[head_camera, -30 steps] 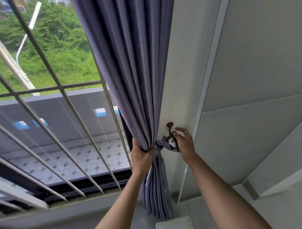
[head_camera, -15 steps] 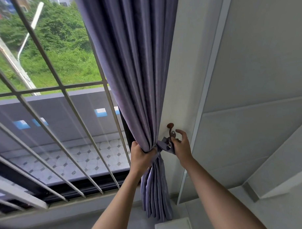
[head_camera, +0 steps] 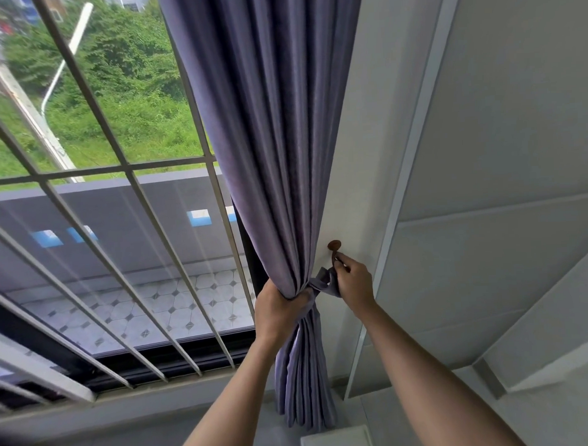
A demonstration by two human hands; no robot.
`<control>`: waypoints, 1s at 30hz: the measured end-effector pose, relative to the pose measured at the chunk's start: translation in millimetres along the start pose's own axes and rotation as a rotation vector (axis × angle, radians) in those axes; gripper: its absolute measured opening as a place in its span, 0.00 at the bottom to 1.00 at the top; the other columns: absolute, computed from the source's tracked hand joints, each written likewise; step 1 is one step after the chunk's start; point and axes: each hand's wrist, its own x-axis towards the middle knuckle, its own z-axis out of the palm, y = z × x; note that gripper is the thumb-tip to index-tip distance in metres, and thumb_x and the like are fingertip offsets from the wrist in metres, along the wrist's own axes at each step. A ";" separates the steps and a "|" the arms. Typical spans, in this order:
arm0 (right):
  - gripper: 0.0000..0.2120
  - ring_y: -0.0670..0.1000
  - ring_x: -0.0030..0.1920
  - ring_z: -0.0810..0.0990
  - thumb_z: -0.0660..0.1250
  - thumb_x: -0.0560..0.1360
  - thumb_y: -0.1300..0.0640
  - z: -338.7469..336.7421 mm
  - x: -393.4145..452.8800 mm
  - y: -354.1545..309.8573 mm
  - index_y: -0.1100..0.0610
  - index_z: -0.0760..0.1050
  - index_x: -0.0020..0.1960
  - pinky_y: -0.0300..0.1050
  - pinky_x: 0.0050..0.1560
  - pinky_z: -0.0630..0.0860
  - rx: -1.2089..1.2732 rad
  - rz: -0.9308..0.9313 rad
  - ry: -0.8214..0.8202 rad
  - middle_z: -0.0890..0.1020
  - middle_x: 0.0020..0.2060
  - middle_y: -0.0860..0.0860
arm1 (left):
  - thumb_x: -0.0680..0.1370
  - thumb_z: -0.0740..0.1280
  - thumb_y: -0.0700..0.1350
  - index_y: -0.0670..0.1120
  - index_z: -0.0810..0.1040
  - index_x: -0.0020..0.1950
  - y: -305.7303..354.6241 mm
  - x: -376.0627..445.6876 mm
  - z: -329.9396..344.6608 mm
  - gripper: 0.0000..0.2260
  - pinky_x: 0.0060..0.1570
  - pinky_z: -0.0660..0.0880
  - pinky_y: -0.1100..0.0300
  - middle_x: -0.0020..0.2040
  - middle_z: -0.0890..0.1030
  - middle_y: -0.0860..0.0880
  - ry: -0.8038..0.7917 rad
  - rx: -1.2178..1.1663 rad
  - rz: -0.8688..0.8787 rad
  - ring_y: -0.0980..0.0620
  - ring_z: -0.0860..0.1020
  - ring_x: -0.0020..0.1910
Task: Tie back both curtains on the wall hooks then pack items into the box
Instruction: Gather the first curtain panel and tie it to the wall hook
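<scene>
A purple-grey curtain (head_camera: 276, 130) hangs at the right side of the window, gathered into a bunch at waist height. My left hand (head_camera: 277, 308) grips the gathered bunch. A matching fabric tieback (head_camera: 323, 283) wraps around the bunch. My right hand (head_camera: 353, 280) pinches the tieback's end right at the brown wall hook (head_camera: 334, 246) on the white wall. Whether the loop sits on the hook is hidden by my fingers.
A window with slanted metal bars (head_camera: 125, 202) fills the left. A white wall (head_camera: 360, 153) and grey panelled wall (head_camera: 503, 148) are on the right. A white object's corner (head_camera: 337, 441) shows at the bottom edge below the curtain.
My right hand's fingers curled tighter around the tieback end beside the hook. My left hand kept its grip on the curtain bunch. The view shifted slightly.
</scene>
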 end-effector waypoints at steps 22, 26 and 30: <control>0.12 0.52 0.47 0.74 0.56 0.76 0.70 29.5 -62.2 0.6 0.59 0.70 0.55 0.40 0.43 0.70 0.340 0.251 0.494 0.74 0.48 0.52 | 0.66 0.69 0.67 0.53 0.71 0.46 -15.2 0.8 4.7 0.21 0.41 0.76 0.51 0.42 0.73 0.57 0.180 0.042 0.180 0.53 0.74 0.42; 0.11 0.53 0.46 0.78 0.60 0.76 0.63 49.5 -66.3 13.8 0.58 0.73 0.57 0.44 0.43 0.71 0.402 0.423 0.038 0.80 0.47 0.54 | 0.68 0.66 0.64 0.51 0.69 0.47 -14.7 3.2 8.2 0.20 0.43 0.75 0.51 0.42 0.71 0.55 0.203 0.115 0.167 0.52 0.72 0.43; 0.09 0.52 0.48 0.78 0.65 0.76 0.52 55.1 -68.6 14.1 0.54 0.75 0.54 0.44 0.46 0.72 0.440 0.313 -0.058 0.81 0.46 0.52 | 0.68 0.66 0.55 0.49 0.70 0.44 -11.6 5.7 4.5 0.13 0.39 0.74 0.53 0.40 0.73 0.53 0.191 0.106 0.141 0.51 0.72 0.40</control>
